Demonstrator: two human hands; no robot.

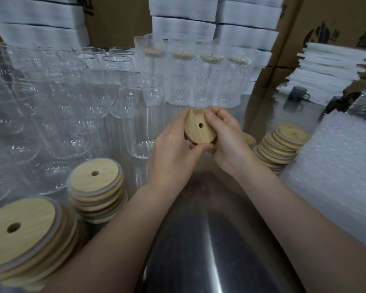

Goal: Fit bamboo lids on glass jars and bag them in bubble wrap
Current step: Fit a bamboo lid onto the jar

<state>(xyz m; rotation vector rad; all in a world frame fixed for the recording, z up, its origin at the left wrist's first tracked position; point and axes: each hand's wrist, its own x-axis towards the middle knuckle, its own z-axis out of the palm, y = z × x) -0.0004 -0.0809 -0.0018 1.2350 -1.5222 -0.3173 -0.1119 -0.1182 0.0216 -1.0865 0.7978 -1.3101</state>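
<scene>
A round bamboo lid (199, 129) with a small hole in its middle is held above the steel table, tilted toward me. My left hand (173, 149) grips its left edge with thumb underneath. My right hand (224, 132) pinches its right and top edge. An open, lidless glass jar (141, 115) stands just left of the hands. Behind the hands several jars wrapped in bubble wrap (203, 81), with lids on, stand in a row.
Many lidless glass jars (51, 106) crowd the left side. Lid stacks sit at near left (21, 231), centre left (96, 185) and right (281, 144). A pile of bubble wrap bags (336, 176) lies at right. Foam sheets and cardboard boxes (330, 20) stand behind.
</scene>
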